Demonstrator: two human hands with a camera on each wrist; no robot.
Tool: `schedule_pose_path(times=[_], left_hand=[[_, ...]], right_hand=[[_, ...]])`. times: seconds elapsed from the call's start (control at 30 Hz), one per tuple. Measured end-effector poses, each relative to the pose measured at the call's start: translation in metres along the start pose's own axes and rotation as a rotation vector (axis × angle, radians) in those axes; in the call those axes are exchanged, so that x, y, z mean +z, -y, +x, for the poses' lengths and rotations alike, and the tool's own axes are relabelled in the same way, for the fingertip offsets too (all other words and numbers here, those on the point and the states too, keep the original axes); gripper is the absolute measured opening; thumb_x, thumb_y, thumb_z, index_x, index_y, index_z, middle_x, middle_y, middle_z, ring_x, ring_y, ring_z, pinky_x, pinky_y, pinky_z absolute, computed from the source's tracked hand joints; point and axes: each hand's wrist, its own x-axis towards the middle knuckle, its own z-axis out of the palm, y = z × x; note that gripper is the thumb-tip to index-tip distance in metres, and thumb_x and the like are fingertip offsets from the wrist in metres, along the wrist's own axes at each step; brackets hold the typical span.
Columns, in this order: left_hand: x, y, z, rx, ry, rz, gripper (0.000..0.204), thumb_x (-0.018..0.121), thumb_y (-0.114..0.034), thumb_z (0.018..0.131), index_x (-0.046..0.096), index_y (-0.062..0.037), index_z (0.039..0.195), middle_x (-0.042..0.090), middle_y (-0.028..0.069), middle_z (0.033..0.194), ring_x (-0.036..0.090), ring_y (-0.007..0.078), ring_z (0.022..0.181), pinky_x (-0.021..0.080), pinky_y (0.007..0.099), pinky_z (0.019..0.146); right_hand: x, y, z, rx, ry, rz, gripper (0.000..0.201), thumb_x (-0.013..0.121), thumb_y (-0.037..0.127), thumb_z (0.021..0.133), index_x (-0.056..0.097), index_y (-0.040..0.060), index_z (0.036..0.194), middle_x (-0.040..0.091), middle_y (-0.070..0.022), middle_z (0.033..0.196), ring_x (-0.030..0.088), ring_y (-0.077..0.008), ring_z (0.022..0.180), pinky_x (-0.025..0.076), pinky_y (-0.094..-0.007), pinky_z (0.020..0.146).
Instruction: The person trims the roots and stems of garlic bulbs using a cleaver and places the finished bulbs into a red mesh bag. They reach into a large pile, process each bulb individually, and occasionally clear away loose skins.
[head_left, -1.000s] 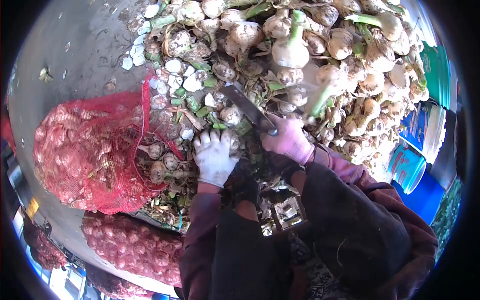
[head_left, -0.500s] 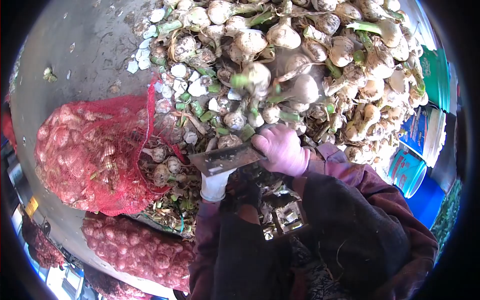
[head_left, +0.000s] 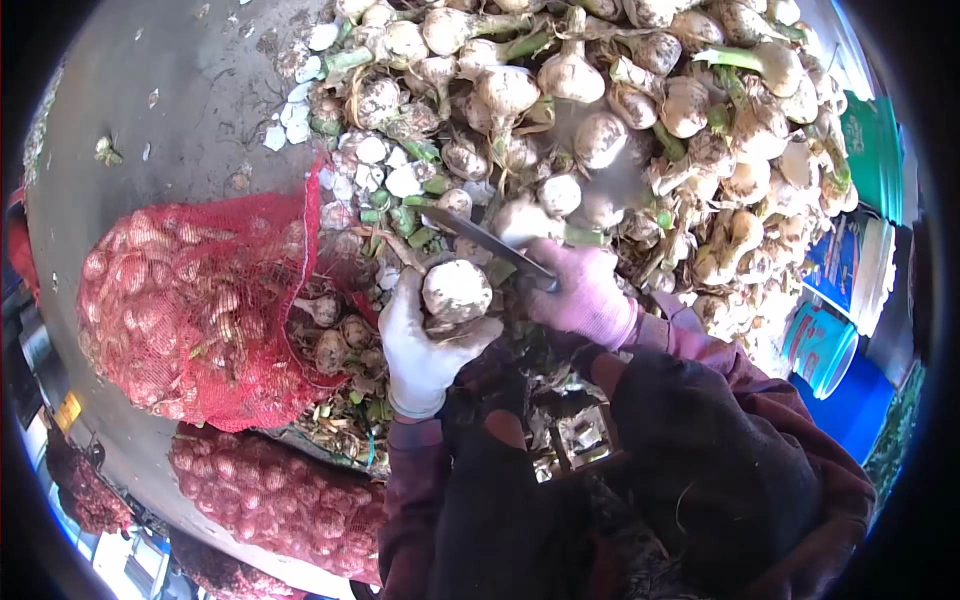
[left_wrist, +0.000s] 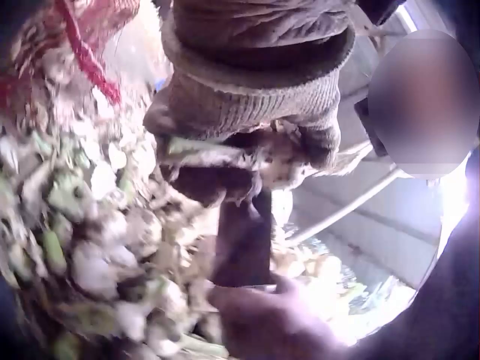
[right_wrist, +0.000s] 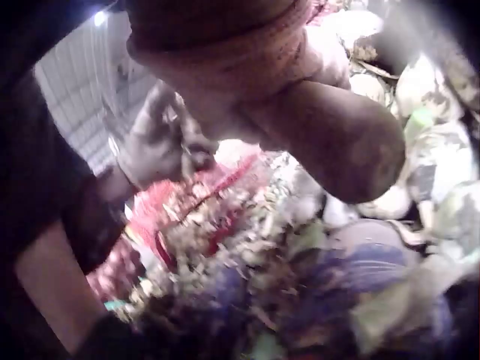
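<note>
In the head view my white-gloved left hand (head_left: 425,355) holds a garlic bulb (head_left: 457,290), its pale flat face turned up. My right hand (head_left: 580,290), in a pinkish glove, grips a knife (head_left: 490,243) whose broad dark blade points up and left, just beyond the bulb. The left wrist view has the blade (left_wrist: 244,232) between the two hands, a cut stem (left_wrist: 202,152) showing at the left glove. A large heap of garlic (head_left: 570,75) with green stems lies ahead of both hands.
A red mesh bag (head_left: 190,310) full of bulbs lies open at the left, another filled bag (head_left: 270,490) below it. White and green trimmings (head_left: 400,180) litter the floor between bag and heap. At the right stand a green bucket (head_left: 872,150) and several others.
My left hand has gone from reaching down at the pile to holding a bulb upright. The knife swung left across the left hand, then back right. Bulbs in the heap shifted.
</note>
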Motion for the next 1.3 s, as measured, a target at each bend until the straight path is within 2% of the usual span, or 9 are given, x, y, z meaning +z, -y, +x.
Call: schedule_pose_path(times=[0.17, 0.23, 0.3, 0.37, 0.4, 0.77, 0.9, 1.17, 1.3], left_hand=[[0.014, -0.015, 0.008, 0.426, -0.235, 0.942, 0.064, 0.085, -0.023, 0.055, 0.056, -0.0055, 0.108, 0.057, 0.0136, 0.092, 0.059, 0.0351, 0.083, 0.05, 0.0401, 0.071], [0.014, -0.006, 0.005, 0.207, -0.144, 0.631, 0.062, 0.083, -0.027, 0.059, 0.055, -0.0057, 0.11, 0.057, 0.0119, 0.096, 0.059, 0.0306, 0.086, 0.05, 0.0384, 0.072], [0.013, 0.018, -0.002, -0.27, -0.052, -0.784, 0.05, 0.075, -0.009, 0.067, 0.053, 0.0008, 0.111, 0.06, 0.011, 0.102, 0.06, 0.0191, 0.09, 0.053, 0.0339, 0.077], [0.01, 0.017, 0.0, -0.305, -0.064, -0.94, 0.035, 0.062, -0.002, 0.076, 0.052, 0.005, 0.109, 0.06, 0.0126, 0.102, 0.061, 0.0207, 0.089, 0.054, 0.0327, 0.075], [0.01, 0.014, -0.002, -0.259, -0.077, -0.16, 0.029, 0.055, -0.004, 0.081, 0.051, 0.0082, 0.107, 0.06, 0.0173, 0.103, 0.061, 0.0233, 0.091, 0.056, 0.034, 0.071], [0.028, 0.032, -0.008, -0.345, -0.123, -0.676, 0.045, 0.041, -0.038, 0.094, 0.051, 0.0016, 0.114, 0.058, 0.0104, 0.093, 0.059, 0.0202, 0.082, 0.049, 0.0337, 0.076], [0.005, 0.046, -0.023, -0.5, -0.034, -0.894, 0.035, 0.06, 0.003, 0.075, 0.051, 0.0028, 0.11, 0.06, 0.0114, 0.088, 0.058, 0.016, 0.075, 0.047, 0.0269, 0.058], [-0.001, -0.011, -0.016, -0.291, 0.175, -0.235, 0.029, 0.064, 0.011, 0.061, 0.058, 0.0023, 0.087, 0.062, 0.0046, 0.09, 0.054, 0.0066, 0.079, 0.044, 0.0213, 0.066], [-0.028, -0.011, -0.006, 0.387, 0.16, -0.018, 0.036, 0.076, -0.006, 0.049, 0.064, -0.0002, 0.083, 0.065, 0.0081, 0.08, 0.062, 0.0191, 0.07, 0.048, 0.0273, 0.063]], right_hand=[[0.013, -0.007, 0.001, -0.004, 0.15, 0.165, 0.022, 0.066, 0.013, 0.066, 0.061, 0.0066, 0.086, 0.06, -0.0137, 0.065, 0.06, -0.0285, 0.059, 0.049, -0.0342, 0.056], [0.009, -0.004, 0.004, 0.006, 0.109, 0.134, 0.022, 0.066, 0.014, 0.066, 0.06, 0.0064, 0.086, 0.059, -0.0151, 0.064, 0.061, -0.0298, 0.058, 0.049, -0.0351, 0.056], [0.013, -0.005, 0.002, -0.056, 0.063, 0.117, 0.021, 0.066, 0.015, 0.066, 0.059, 0.0069, 0.084, 0.058, -0.0157, 0.063, 0.061, -0.0322, 0.059, 0.048, -0.0365, 0.055], [0.008, 0.001, 0.002, -0.102, 0.046, 0.016, 0.024, 0.063, 0.022, 0.066, 0.056, 0.007, 0.084, 0.057, -0.0174, 0.061, 0.06, -0.0359, 0.06, 0.048, -0.0422, 0.054], [0.009, 0.001, 0.002, -0.138, -0.019, 0.033, 0.021, 0.064, 0.014, 0.065, 0.058, 0.0085, 0.084, 0.055, -0.0156, 0.059, 0.059, -0.0353, 0.058, 0.047, -0.0386, 0.052], [0.02, -0.003, 0.003, -0.103, 0.095, 0.045, 0.031, 0.064, 0.023, 0.064, 0.058, 0.0071, 0.09, 0.055, -0.0164, 0.057, 0.059, -0.0355, 0.056, 0.048, -0.0426, 0.053], [0.011, 0.007, 0.001, -0.35, 0.055, 0.044, 0.025, 0.063, 0.021, 0.066, 0.057, 0.0081, 0.086, 0.055, -0.0138, 0.057, 0.059, -0.034, 0.055, 0.047, -0.0418, 0.052], [0.003, -0.001, 0.004, -0.211, 0.022, 0.004, 0.021, 0.065, 0.018, 0.068, 0.057, 0.0069, 0.083, 0.056, -0.0151, 0.059, 0.06, -0.032, 0.056, 0.047, -0.0387, 0.051], [0.009, -0.043, -0.015, -0.076, 0.232, -0.154, 0.03, 0.06, 0.017, 0.067, 0.057, 0.0069, 0.096, 0.061, -0.0145, 0.069, 0.062, -0.0354, 0.068, 0.05, -0.041, 0.061]])
